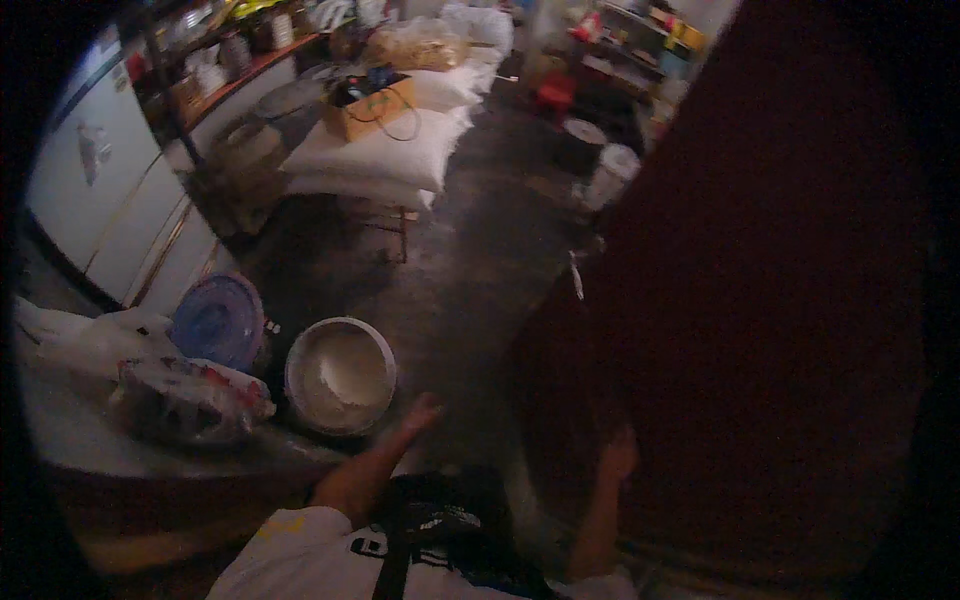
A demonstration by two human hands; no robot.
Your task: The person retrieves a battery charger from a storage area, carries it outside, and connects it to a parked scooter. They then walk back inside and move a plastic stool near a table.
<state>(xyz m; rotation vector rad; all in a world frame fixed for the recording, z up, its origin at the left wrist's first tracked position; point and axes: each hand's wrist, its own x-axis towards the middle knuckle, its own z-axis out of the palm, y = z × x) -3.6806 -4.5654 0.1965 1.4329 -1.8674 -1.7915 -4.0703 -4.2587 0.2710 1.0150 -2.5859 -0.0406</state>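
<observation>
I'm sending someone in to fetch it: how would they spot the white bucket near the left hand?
Start at the white fridge on the left wall. Below it stands a blue lid; the white bucket sits right beside it, open-topped with white powder inside, just ahead of the left hand.

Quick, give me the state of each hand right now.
Left hand: empty, fingers loosely open, hanging over the floor near the white bucket of flour.
Right hand: against the dark door; grip cannot be told.
</observation>
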